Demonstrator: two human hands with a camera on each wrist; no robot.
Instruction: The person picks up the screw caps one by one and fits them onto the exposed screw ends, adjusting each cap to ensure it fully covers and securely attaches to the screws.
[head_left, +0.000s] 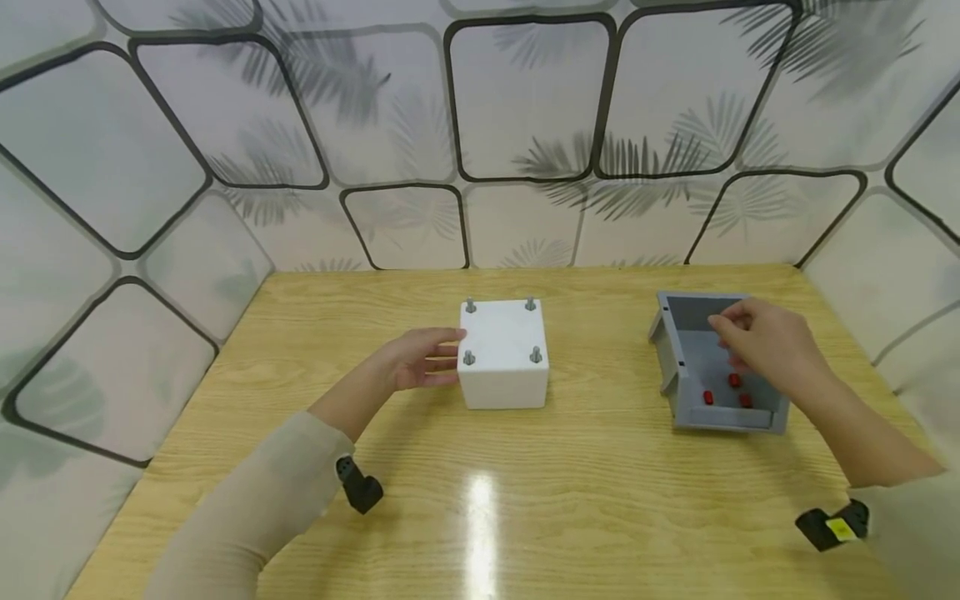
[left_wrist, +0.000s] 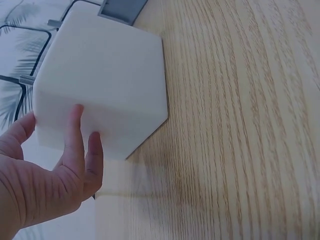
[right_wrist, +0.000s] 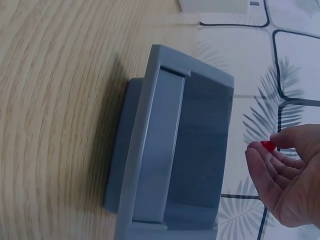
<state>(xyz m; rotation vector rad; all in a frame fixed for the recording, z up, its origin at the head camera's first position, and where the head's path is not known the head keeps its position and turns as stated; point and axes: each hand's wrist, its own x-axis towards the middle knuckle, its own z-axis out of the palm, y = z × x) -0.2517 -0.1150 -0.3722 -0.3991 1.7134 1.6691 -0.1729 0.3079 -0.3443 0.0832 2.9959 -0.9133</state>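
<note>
Above the gray bin, the right hand pinches a red piece, probably light, stiff and best held by its sides; the left hand, fingers apart, touches the white block on the tabletop.

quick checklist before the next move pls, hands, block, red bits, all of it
1. Right hand has a red piece: ok, pinched by thumb and finger.
2. Left hand at the white block: ok, fingertips at its side.
3. Block flat on the table: ok.
4. Four bolts upright on top: ok.
5. More red pieces in the gray bin: ok, three visible.
6. Hole in the held piece: cannot tell, too small.
</note>
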